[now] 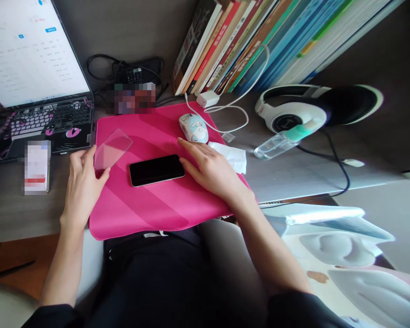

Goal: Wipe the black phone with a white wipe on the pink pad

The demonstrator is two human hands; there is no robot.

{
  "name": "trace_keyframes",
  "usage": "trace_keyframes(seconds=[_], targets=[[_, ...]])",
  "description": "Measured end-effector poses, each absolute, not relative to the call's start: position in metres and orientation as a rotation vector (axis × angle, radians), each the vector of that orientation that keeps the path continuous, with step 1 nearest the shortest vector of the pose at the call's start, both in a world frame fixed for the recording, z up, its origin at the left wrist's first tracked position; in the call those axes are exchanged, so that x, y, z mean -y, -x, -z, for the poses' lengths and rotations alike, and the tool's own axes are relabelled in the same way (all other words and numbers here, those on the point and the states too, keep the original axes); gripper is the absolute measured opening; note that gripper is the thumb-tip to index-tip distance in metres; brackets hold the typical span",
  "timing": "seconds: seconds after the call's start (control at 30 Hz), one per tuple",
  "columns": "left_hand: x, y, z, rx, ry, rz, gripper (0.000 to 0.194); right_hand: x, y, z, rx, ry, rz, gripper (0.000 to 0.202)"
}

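A black-screened phone (157,170) lies flat on the pink mat (140,209). To its upper left is a clear, thin rectangular piece (114,149), with my left hand (84,182) at its left edge, thumb and fingers on either side of its lower left corner. My right hand (212,171) rests palm down on the mat, fingers spread, the thumb by the phone's right end. Just above those fingers sits a patterned mouse (193,128). A white tissue (230,157) lies partly under or behind my right hand.
An open laptop (51,123) and a second phone (37,167) are at the left. Books (232,45) stand at the back, near a white charger (207,99) with its cable. Headphones (290,109) and a clear spray bottle (276,143) are at the right.
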State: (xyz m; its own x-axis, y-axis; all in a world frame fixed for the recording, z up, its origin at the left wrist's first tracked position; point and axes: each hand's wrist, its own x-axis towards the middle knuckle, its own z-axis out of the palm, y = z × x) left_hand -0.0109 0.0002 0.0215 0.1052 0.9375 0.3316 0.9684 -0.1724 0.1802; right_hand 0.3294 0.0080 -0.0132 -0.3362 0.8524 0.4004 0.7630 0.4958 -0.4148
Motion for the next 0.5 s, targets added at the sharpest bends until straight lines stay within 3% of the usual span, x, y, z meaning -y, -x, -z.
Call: trace_keyframes(seconds=[0.27, 0.5], targets=[[0.0011, 0.0063, -0.0227, 2.056, 2.274, 0.693, 0.066, -0.0101, -0.3301, 0.0187, 2.183, 1.292, -0.173, 0.050], [0.0017, 0.0002, -0.0237, 2.076, 2.459, 0.947, 0.045, -0.0099, -0.3300, 0.0174, 2.180, 1.300, -0.180, 0.050]])
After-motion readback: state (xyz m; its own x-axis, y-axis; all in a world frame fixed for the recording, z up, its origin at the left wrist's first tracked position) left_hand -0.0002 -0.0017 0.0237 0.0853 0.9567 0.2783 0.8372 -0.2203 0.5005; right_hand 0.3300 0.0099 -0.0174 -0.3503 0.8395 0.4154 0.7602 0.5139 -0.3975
